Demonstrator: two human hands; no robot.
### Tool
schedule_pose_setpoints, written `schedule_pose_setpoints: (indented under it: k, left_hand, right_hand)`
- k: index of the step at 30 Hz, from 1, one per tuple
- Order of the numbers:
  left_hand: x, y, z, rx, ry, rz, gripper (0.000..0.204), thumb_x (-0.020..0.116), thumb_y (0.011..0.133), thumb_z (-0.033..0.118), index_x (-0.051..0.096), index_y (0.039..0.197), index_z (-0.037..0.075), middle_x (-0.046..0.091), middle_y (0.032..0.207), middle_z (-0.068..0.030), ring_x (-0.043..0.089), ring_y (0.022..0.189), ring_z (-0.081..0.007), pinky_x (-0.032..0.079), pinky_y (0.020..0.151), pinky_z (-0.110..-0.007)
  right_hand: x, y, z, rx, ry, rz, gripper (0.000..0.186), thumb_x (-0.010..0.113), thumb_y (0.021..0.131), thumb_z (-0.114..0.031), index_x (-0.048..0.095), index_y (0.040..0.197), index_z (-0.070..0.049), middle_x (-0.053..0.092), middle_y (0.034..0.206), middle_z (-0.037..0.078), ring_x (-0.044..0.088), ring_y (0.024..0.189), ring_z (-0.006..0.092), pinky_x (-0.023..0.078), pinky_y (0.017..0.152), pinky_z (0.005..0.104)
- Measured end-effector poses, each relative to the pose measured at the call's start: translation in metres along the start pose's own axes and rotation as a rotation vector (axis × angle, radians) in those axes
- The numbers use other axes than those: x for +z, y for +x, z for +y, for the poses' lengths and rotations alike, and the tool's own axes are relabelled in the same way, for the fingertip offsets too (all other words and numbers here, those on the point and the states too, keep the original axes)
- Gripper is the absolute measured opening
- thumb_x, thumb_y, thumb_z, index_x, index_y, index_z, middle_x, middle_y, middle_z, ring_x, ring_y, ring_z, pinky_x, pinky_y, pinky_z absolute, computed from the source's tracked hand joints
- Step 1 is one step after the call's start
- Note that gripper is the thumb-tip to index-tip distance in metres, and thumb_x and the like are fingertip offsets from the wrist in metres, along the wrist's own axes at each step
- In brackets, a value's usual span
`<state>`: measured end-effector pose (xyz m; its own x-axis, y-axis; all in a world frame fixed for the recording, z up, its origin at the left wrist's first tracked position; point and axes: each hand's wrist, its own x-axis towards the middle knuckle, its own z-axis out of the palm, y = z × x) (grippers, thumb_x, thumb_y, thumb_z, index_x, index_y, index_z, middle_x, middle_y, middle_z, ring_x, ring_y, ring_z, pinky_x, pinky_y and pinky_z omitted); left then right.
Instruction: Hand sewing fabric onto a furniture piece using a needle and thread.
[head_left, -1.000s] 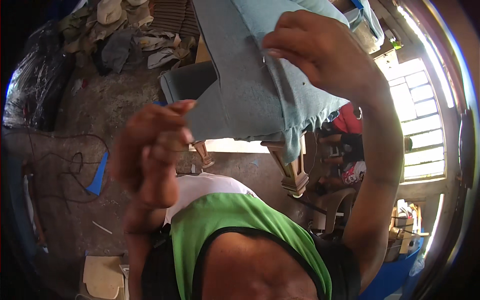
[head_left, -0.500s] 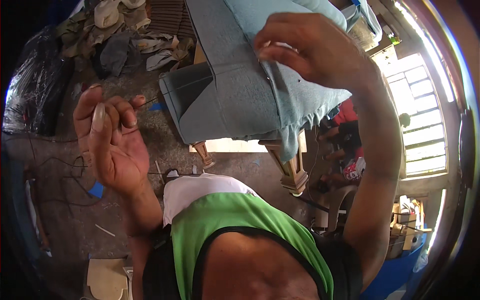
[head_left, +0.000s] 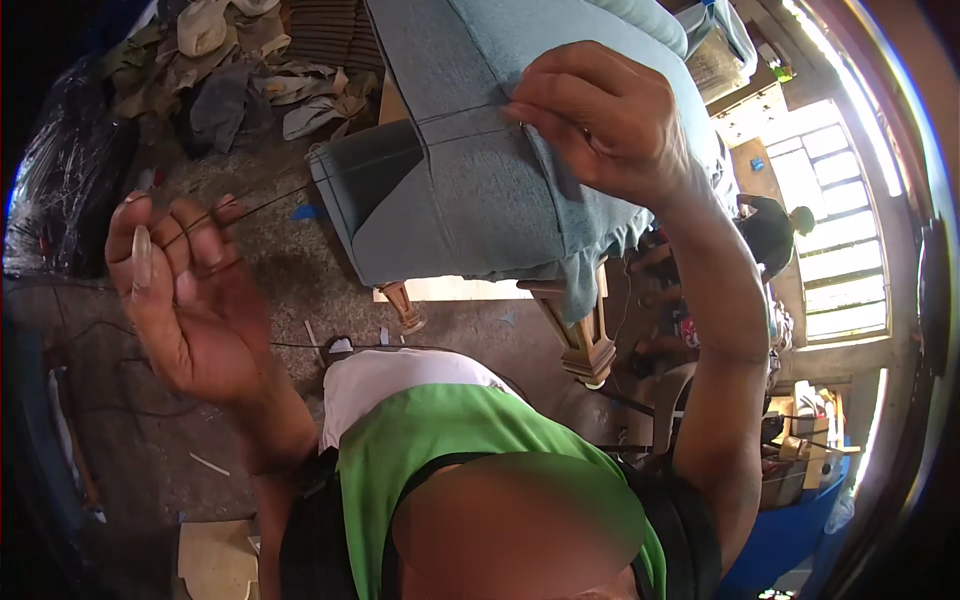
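Observation:
A dark thread runs in two strands across the blue-grey upholstered sofa, between my two hands. My left hand is raised palm up at the left, its fingers curled, with the thread passing over them. Thumb and fingertips of my right hand pinch together over the sofa's fabric seam, at the thread's other end. Whether a needle is in that pinch is too small to tell. Loose fabric hangs in gathers along the sofa's lower edge, above a carved wooden leg.
Fabric scraps lie heaped at the far left beside a black plastic-wrapped bundle. A cable trails over the floor. Another person is near the bright window. Wood pieces fill a blue container at right.
My left hand has moved left and slightly down. My right hand has come a little down and left. The thread now shows stretched between them, and a person has come into view by the window.

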<state>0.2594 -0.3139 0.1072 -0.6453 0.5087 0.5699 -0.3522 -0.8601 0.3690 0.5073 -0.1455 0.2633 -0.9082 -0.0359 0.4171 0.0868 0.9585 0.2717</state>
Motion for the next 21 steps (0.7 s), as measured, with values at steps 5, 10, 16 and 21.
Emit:
schedule_pose_setpoints:
  k: [5,10,16,21]
  left_hand:
    - [-0.003,0.002,-0.002,-0.012,0.008,-0.008,0.045,0.042,0.098,0.016,0.047,0.137,-0.006,0.047,0.076,-0.0013,0.047,0.081,-0.0154,0.047,0.094,-0.046]
    - [-0.007,0.001,0.0,-0.018,0.001,-0.044,0.045,0.042,0.098,0.016,0.047,0.137,-0.006,0.049,0.077,-0.0018,0.048,0.083,-0.0158,0.046,0.095,-0.047]
    - [-0.005,-0.004,0.006,-0.015,-0.011,-0.055,0.044,0.041,0.099,0.017,0.046,0.137,-0.006,0.052,0.08,-0.0038,0.049,0.084,-0.0168,0.046,0.095,-0.048]
    - [0.001,-0.014,0.008,0.014,0.061,-0.067,0.043,0.04,0.101,0.018,0.046,0.136,-0.006,0.049,0.079,-0.0023,0.049,0.084,-0.0168,0.046,0.094,-0.049]
  right_hand:
    - [0.004,-0.001,-0.006,0.013,-0.076,0.076,0.017,0.079,0.078,-0.008,0.066,0.09,-0.008,0.061,0.088,0.005,0.065,0.076,0.025,0.055,0.062,0.0364]
    - [-0.01,0.014,-0.01,-0.002,-0.186,-0.064,0.013,0.077,0.082,-0.003,0.068,0.092,-0.004,0.067,0.087,0.006,0.067,0.07,0.0198,0.054,0.059,0.0316]
    - [-0.004,0.021,0.015,-0.316,0.029,0.146,0.006,0.067,0.086,-0.007,0.067,0.092,-0.006,0.064,0.085,0.011,0.066,0.07,0.0304,0.053,0.061,0.0377]
    - [-0.015,-0.001,-0.023,0.29,-0.006,-0.046,0.008,0.071,0.088,-0.003,0.068,0.095,-0.002,0.066,0.087,0.006,0.065,0.071,0.0163,0.053,0.058,0.0301]
